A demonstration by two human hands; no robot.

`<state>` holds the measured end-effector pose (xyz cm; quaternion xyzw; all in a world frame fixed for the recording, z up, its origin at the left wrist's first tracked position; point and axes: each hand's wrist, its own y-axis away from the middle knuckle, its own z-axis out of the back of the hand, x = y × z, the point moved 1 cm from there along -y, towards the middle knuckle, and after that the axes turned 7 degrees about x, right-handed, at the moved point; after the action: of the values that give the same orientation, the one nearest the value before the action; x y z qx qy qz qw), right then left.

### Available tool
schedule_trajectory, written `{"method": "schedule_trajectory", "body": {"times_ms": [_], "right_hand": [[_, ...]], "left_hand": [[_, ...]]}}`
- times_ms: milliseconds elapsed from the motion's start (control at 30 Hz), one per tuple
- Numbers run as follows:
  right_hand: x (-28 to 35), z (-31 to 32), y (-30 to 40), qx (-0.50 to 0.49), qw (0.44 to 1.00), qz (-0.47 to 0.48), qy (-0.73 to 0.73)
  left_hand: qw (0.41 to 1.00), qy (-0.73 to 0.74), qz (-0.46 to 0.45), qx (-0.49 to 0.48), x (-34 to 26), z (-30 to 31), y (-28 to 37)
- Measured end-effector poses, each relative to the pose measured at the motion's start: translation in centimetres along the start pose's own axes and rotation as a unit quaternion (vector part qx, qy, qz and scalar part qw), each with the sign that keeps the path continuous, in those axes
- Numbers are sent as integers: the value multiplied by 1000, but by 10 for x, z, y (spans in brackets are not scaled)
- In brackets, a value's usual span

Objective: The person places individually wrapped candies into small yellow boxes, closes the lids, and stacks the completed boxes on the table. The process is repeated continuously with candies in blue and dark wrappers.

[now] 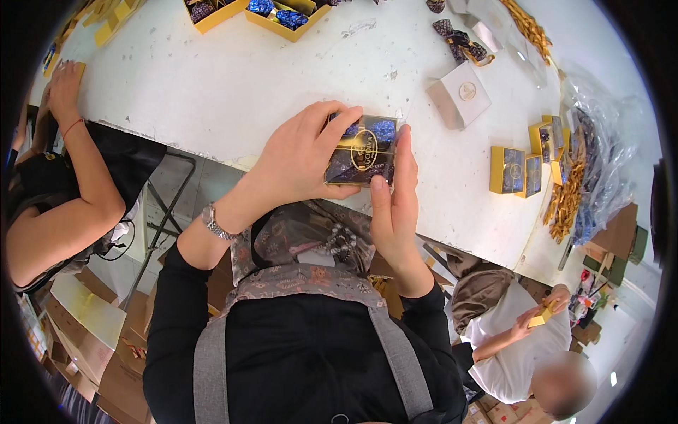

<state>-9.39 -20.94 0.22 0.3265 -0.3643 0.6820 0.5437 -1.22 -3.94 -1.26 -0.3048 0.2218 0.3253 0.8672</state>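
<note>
Both my hands hold one small gold box with a clear lid (364, 151) above the near edge of the white table. Blue and dark patterned wrapped pieces show through the lid, which bears a gold oval print. My left hand (304, 148) wraps the box's left side, fingers over its far edge and thumb at the near edge. My right hand (394, 196) lies along its right side, thumb at the near right corner. A white box with a gold emblem (460, 95) rests on the table, to the right of the held box.
Filled gold boxes (507, 169) stand at the right by gold ribbons (565, 204) and clear plastic film (609, 159). Open gold boxes (288, 21) and a dark bow-tied piece (460, 42) lie along the far side. A co-worker's arm (90, 164) is at left; another person (519, 328) sits lower right.
</note>
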Motion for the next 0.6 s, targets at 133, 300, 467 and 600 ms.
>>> {"method": "schedule_trajectory", "body": {"times_ms": [133,300,467,600], "right_hand": [[-6,-1,3,-2,1000,-21,-1],[-11,2,3,-1,993,-53,-109],[-6,5,2,-14,975,-86,-203],[9,6,-4,-77,907,-146,-388]], "left_hand": [[1000,0,0,-4,-2,0,1],[1000,8,2,4,-1,1,0],[1000,14,7,7,-1,2,0],[1000,15,13,14,-2,2,1]]}}
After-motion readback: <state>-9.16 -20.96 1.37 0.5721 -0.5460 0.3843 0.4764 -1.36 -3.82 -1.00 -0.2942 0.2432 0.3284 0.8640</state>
